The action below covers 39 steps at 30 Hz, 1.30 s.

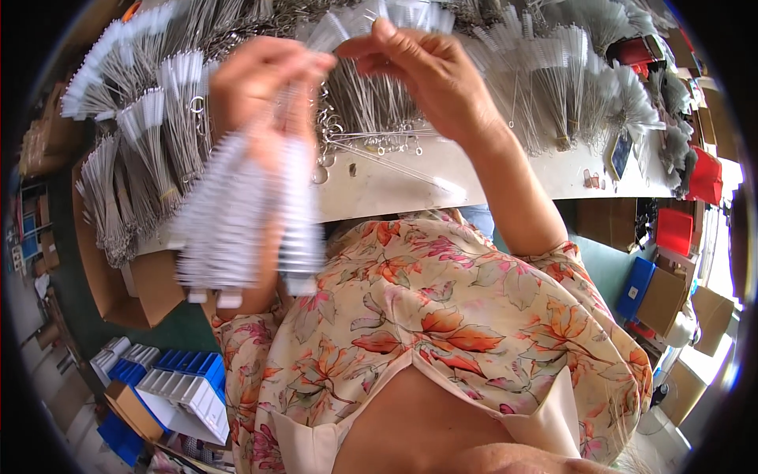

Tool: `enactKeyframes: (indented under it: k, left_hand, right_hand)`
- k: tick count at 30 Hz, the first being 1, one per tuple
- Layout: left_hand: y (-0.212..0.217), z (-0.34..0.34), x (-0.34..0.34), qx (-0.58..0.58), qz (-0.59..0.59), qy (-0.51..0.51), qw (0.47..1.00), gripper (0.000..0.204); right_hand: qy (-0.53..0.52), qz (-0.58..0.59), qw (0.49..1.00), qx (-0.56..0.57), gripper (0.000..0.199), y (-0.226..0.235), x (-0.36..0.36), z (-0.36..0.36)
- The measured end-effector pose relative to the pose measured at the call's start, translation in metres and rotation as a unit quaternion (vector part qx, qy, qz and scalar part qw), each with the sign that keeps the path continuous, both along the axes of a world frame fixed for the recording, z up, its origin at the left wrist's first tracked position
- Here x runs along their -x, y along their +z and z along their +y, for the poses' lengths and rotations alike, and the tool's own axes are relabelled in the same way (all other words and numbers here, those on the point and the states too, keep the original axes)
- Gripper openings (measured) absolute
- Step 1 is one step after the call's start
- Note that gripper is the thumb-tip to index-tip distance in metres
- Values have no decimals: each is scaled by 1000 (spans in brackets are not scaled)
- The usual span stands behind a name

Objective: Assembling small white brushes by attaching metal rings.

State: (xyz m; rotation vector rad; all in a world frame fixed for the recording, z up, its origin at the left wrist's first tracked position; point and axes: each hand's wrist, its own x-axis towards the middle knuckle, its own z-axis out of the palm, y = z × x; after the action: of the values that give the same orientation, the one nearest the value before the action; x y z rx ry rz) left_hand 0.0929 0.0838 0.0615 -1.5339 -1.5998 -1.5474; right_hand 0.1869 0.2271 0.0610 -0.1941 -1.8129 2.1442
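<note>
My left hand (268, 87), smeared by motion, is closed round the thin wire stems of several brushes (229, 221). Their white bristle heads hang down over my left forearm, blurred. Close to its fingertips, my right hand (434, 71) is raised over the table with thumb and forefinger drawn together. Thin metal ends show beside that thumb, but what the fingers hold is too small to make out. A few loose brushes (395, 167) lie on the white tabletop (363, 193) below, ring ends at the left.
Bundles of wire brushes (150, 130) crowd the table's left side; more bundles (564, 79) stand at the right. A cardboard box (150, 292) sits under the left edge. Blue and white bins (189, 387) stand lower left, red bins (673, 231) at the right.
</note>
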Motion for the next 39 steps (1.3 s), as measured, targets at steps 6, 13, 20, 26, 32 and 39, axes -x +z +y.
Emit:
enactKeyframes:
  k: [6,13,20,26,32,39]
  left_hand:
    - [-30,1,-21,83,69,-23,994,26]
    - [39,-19,14,19,-184,-185,965,105]
    - [17,-33,9,171,-251,-259,917,37]
    - [7,-25,-10,105,-210,-281,930,17]
    - [-24,-41,-4,309,-306,-20,900,25]
    - [-62,-34,-1,454,-203,80,864,20]
  right_hand:
    - [42,52,864,499,19,-13,6,-13]
    - [153,-93,972,-153,17,25,-12,-20]
    - [185,-69,976,-86,17,32,-23,-22]
    - [272,-173,946,29,21,36,-37,-14]
    - [111,-306,914,-242,13,-3,-110,31]
    - [-78,-245,841,-477,10,-55,-150,25]
